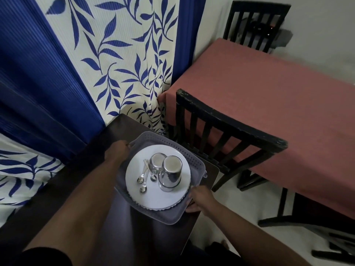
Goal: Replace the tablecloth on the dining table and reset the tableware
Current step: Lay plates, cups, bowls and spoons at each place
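A grey plastic tray (169,215) sits on a dark side table (134,237). It carries white plates (163,194), two upturned steel tumblers (170,173) and a few steel spoons (143,179). My left hand (117,152) grips the tray's far left handle. My right hand (199,198) grips its near right edge. To the right stands the dining table under a pink tablecloth (278,96), with nothing lying on the cloth.
A black wooden chair (226,131) stands between the side table and the dining table. Another black chair (255,24) is at the table's far end. Blue and white leaf-print curtains (115,64) hang on the left. White floor shows at lower right.
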